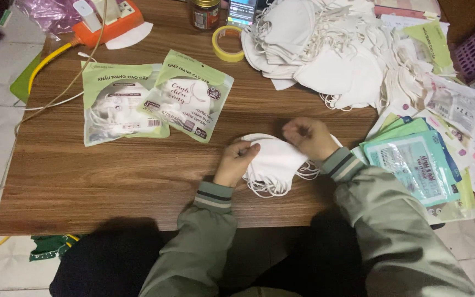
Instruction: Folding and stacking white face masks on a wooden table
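Note:
A small stack of folded white face masks (273, 165) lies on the wooden table (111, 176) near its front edge, ear loops trailing below it. My left hand (236, 161) grips the stack's left edge. My right hand (310, 137) rests on the stack's upper right with its fingers curled on the top mask. Both sleeves are grey-green with striped cuffs. Two filled green-and-clear mask packets (155, 102) lie flat to the left of the hands.
A big heap of loose white masks (331, 49) covers the far right. Empty teal and green pouches (419, 159) fan out at right. A yellow tape roll (227, 44), a jar (206, 14), a phone (242, 11) and an orange power strip (108, 22) with cables line the back.

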